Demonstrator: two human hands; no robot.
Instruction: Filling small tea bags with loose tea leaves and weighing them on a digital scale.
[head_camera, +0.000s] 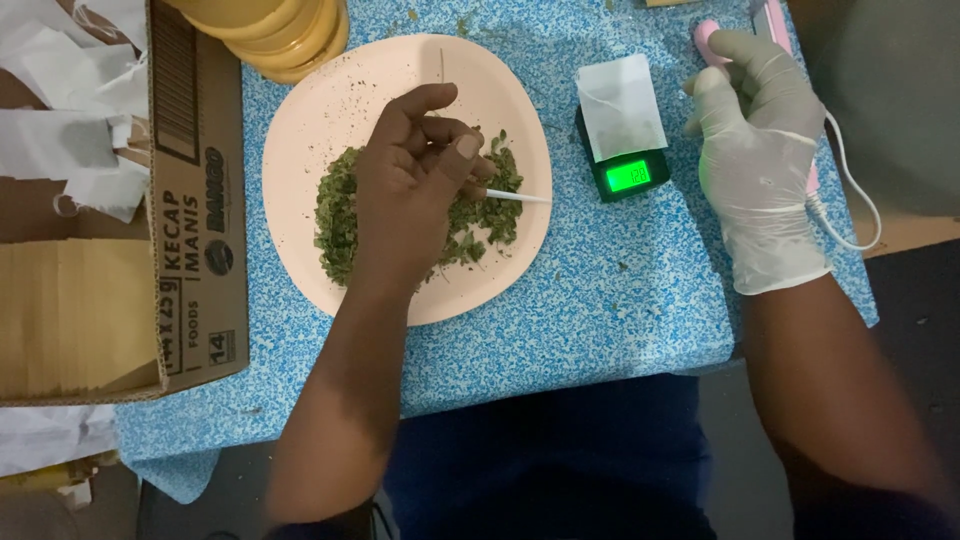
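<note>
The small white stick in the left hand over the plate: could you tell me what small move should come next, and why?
Probably scoop a little of the dried green leaves with the white stick: the left hand pinches it over the pile, and the white sachet sits on the lit scale.

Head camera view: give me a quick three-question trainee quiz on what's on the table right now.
1. True or false: the left hand holds a thin white stick over the dried green leaves on the pink plate.
2. What rests on the small black scale? A) a spoon B) a white sachet C) a jar lid
3. Fill in: the right hand wears a white ____ and rests on a pink device with a white cord.

Key: 1 true; 2 B; 3 glove.
</note>
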